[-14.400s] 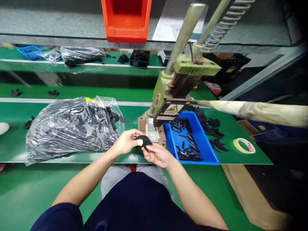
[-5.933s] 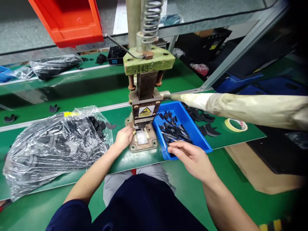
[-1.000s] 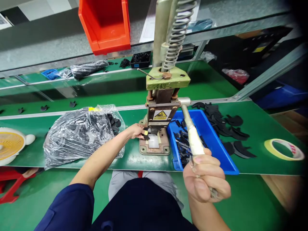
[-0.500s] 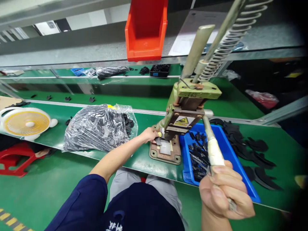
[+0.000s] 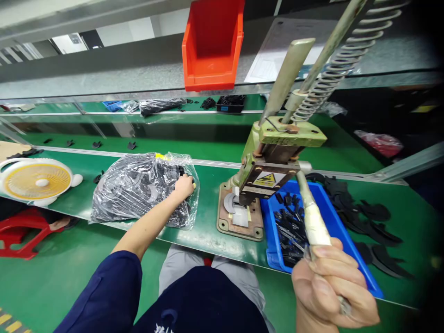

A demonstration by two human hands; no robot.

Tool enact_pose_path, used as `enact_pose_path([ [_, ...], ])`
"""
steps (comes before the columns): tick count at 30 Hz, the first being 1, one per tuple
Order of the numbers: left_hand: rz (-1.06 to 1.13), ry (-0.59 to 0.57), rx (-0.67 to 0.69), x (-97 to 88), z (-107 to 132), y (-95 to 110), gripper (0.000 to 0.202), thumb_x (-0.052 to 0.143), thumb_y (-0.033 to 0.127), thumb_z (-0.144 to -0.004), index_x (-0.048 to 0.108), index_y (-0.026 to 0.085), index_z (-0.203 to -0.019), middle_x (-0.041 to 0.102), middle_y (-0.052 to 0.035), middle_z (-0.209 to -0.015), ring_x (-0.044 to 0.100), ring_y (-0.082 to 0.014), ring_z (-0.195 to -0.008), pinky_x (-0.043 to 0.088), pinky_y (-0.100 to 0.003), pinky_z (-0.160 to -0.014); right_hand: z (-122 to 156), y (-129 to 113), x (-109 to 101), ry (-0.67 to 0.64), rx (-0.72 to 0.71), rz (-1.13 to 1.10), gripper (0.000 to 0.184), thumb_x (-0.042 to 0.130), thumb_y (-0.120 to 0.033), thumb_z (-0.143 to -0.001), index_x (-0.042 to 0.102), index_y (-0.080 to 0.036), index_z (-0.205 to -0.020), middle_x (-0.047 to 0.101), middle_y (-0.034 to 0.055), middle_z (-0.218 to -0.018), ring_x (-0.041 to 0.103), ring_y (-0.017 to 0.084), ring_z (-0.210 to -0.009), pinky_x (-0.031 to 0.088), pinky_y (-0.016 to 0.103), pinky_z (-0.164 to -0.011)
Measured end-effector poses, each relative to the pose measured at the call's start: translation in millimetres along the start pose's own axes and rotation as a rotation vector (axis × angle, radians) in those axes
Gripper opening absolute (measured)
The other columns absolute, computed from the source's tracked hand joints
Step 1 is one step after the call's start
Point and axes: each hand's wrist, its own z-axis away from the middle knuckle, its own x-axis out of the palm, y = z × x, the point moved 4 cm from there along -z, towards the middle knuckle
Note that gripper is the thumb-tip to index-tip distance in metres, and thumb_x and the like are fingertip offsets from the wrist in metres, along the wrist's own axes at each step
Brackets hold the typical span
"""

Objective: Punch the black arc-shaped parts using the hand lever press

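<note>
One clear plastic bag (image 5: pixel 138 189) of black curved parts lies on the green surface (image 5: pixel 205 185); left hand (image 5: pixel 183 187) at its mouth, grip not readable. One blue bin (image 5: pixel 340 226) of small black pieces stands beside one hand press (image 5: pixel 274 162); right hand (image 5: pixel 333 286), grip wrapped tight round the press lever (image 5: pixel 312 217). One orange bin (image 5: pixel 211 46) on the shelf above.

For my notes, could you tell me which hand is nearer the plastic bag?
Left. The left hand touches the plastic bag; the right hand grips the lever, well away.
</note>
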Motion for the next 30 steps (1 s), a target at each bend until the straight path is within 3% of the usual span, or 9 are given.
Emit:
enact_pose_path([
  [3,-0.125,-0.002,0.046,4.9,-10,7,0.031,0.051,0.024,-0.092,0.069,0.007,-0.112,0.06,-0.0222,-0.117,0.061,-0.0318,-0.11,0.051,-0.037,-0.089,0,-3,0,-0.025,0.031,0.034,0.032,0.062,-0.014,-0.069,0.036,-0.02,-0.051,0.059,-0.0034,-0.061,0.06,0.015,-0.062,0.053,0.045,-0.075],
  [7,-0.178,-0.052,0.13,7.0,-14,20,0.032,0.042,0.01,-0.092,0.073,0.003,-0.1,0.061,-0.0243,-0.111,0.06,-0.0314,-0.108,0.049,-0.036,-0.09,1,-4,-2,-0.038,0.066,0.067,0.031,0.061,-0.014,-0.07,0.037,-0.02,-0.052,0.058,-0.0038,-0.06,0.06,0.015,-0.063,0.053,0.047,-0.077],
  [10,-0.181,-0.062,0.201,12.1,2,27,0.034,0.041,0.007,-0.092,0.074,0.006,-0.097,0.063,-0.0212,-0.107,0.06,-0.0287,-0.105,0.048,-0.035,-0.091,2,-3,-4,-0.036,0.056,0.084,0.03,0.061,-0.015,-0.067,0.036,-0.02,-0.051,0.059,-0.0046,-0.059,0.059,0.015,-0.06,0.052,0.046,-0.073],
  [17,0.056,-0.052,0.595,32.7,54,27,0.032,0.04,0.011,-0.095,0.072,0.015,-0.101,0.065,-0.0121,-0.105,0.06,-0.0219,-0.102,0.048,-0.034,-0.096,4,3,-8,-0.021,0.015,0.072,0.03,0.061,-0.019,-0.065,0.035,-0.021,-0.05,0.058,-0.0049,-0.056,0.057,0.016,-0.056,0.05,0.046,-0.065],
  [19,0.184,0.033,0.562,28.5,56,19,0.032,0.04,0.01,-0.094,0.071,0.016,-0.103,0.064,-0.0115,-0.113,0.059,-0.0208,-0.109,0.047,-0.033,-0.1,4,4,-9,-0.013,0.014,0.073,0.03,0.061,-0.02,-0.064,0.035,-0.021,-0.05,0.058,-0.005,-0.056,0.058,0.016,-0.055,0.051,0.046,-0.063],
  [22,0.234,0.143,0.319,21.5,51,7,0.03,0.044,0.014,-0.093,0.069,0.014,-0.11,0.062,-0.0126,-0.115,0.057,-0.0224,-0.112,0.046,-0.035,-0.102,4,4,-10,-0.011,0.009,0.079,0.029,0.062,-0.021,-0.065,0.037,-0.022,-0.05,0.059,-0.0048,-0.055,0.058,0.017,-0.054,0.052,0.047,-0.062],
  [24,0.16,0.106,0.199,21.5,50,8,0.028,0.051,0.024,-0.093,0.068,0.013,-0.112,0.062,-0.0136,-0.11,0.057,-0.0254,-0.109,0.046,-0.037,-0.1,5,5,-11,-0.009,0.01,0.083,0.031,0.063,-0.022,-0.065,0.036,-0.022,-0.049,0.058,-0.0047,-0.054,0.058,0.017,-0.054,0.052,0.047,-0.062],
  [27,0.022,0.002,0.162,24.6,52,22,0.038,0.058,0.044,-0.091,0.069,0.012,-0.108,0.06,-0.0163,-0.114,0.055,-0.0302,-0.109,0.046,-0.041,-0.096,5,4,-10,-0.006,0.019,0.086,0.033,0.063,-0.022,-0.067,0.035,-0.022,-0.049,0.057,-0.0048,-0.053,0.057,0.016,-0.054,0.053,0.045,-0.062],
  [30,-0.015,-0.039,0.13,26.8,53,33,0.038,0.063,0.046,-0.087,0.068,0.013,-0.106,0.059,-0.0168,-0.12,0.054,-0.032,-0.111,0.046,-0.041,-0.092,4,1,-8,-0.006,0.034,0.092,0.033,0.062,-0.02,-0.068,0.035,-0.022,-0.05,0.057,-0.005,-0.055,0.058,0.015,-0.056,0.054,0.044,-0.066],
])
